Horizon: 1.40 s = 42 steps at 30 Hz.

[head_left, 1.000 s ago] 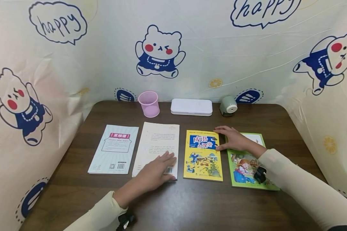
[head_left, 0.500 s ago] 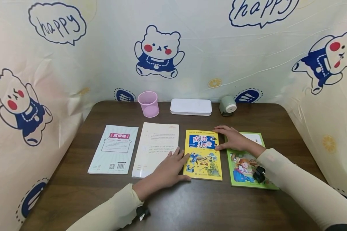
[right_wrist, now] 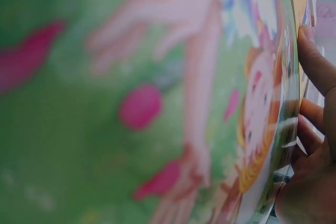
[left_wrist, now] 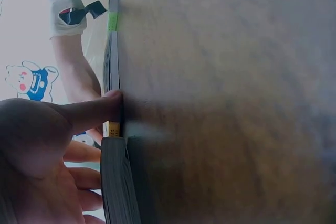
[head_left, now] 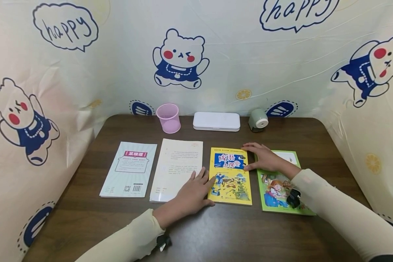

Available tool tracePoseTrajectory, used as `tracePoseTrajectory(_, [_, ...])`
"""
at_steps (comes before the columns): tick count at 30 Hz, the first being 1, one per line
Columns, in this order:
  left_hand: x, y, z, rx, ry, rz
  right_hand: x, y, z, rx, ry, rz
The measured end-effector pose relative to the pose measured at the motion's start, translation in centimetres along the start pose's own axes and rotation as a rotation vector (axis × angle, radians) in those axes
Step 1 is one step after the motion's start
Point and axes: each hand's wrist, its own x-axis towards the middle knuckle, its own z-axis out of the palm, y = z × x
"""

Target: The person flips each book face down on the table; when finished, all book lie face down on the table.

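A yellow book with Chinese characters on a blue title patch lies face up on the table. My left hand reaches over the white book, its fingertips at the yellow book's left edge. The thumb touches the yellow book's lower edge in the left wrist view. At the yellow book's upper right corner, my right hand touches the edge with fingers spread. The right forearm passes over a green picture book, whose cover fills much of the right wrist view.
A pale blue book lies at the far left of the brown table. Along the back stand a pink cup, a white flat case and a green pencil sharpener. A printed cloth hangs behind.
My left hand has moved right, from resting on the white book to the yellow book's left edge. The right hand stays at the yellow book's corner. The books have not visibly moved.
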Motion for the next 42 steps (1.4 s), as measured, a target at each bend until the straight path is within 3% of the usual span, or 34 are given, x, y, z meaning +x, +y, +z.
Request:
tracePoseTrajectory(7, [-0.1,-0.1,-0.1,-0.112,-0.003,-0.014,-0.2,-0.1,0.0,0.006,0.005,-0.009])
tracePoseTrajectory(14, [-0.2,0.0,-0.7,-0.250,0.033,-0.030,-0.3,-0.1,0.0,0.008,0.006,-0.002])
tracePoseTrajectory(21, [-0.6,0.2,-1.2,-0.475,0.081,-0.037,-0.3,-0.1,-0.2,0.006,-0.004,0.022])
tracePoseTrajectory(28, [-0.5,0.4,-1.4,-0.699,0.173,0.014,-0.2,0.1,-0.1,0.002,0.003,0.037])
tracePoseTrajectory(39, [-0.4,1.1,-1.2,-0.885,0.239,0.018,-0.2,-0.5,-0.6,0.010,-0.008,0.027])
tracePoseTrajectory(42, [-0.5,1.2,-1.2,-0.893,0.256,0.038,-0.1,-0.8,-1.1,0.007,-0.023,0.024])
